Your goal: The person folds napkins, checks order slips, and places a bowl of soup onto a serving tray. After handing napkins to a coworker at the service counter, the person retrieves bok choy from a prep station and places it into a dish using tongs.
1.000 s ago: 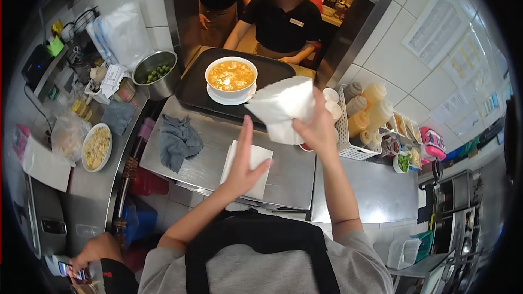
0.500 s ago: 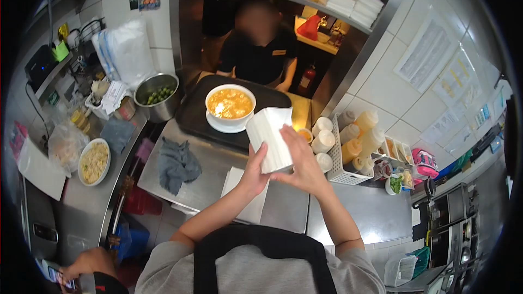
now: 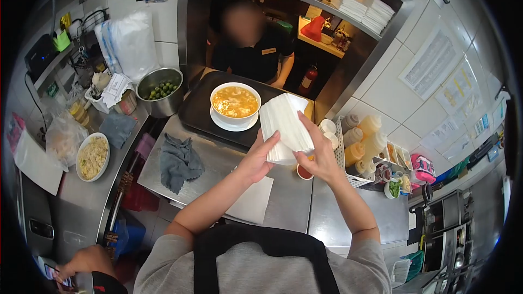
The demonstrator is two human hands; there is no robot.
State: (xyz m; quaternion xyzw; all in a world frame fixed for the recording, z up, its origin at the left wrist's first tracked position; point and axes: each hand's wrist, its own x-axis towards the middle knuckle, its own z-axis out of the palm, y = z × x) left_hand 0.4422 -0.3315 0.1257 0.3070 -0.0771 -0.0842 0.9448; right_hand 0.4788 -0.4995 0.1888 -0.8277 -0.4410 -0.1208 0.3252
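A thick stack of white paper napkins is held up in front of me above the steel counter. My left hand grips its left lower side, thumb on top. On the right, my right hand clasps the lower right edge. Just beyond the stack, a white bowl of orange soup with pale chunks stands on a white plate on a black tray. Below my hands sits a small cup of red sauce. More flat white napkins lie on the counter, partly under my left forearm.
A grey cloth lies left on the counter. A steel pot of green items and a bowl of rice stand further left. Right, a white basket holds sauce bottles. A person stands behind the pass; another person's hand holds a phone.
The napkin stack has shifted right and turned, showing more of its layered edges. The red sauce cup below my hands has come into view. The person behind the pass has moved left.
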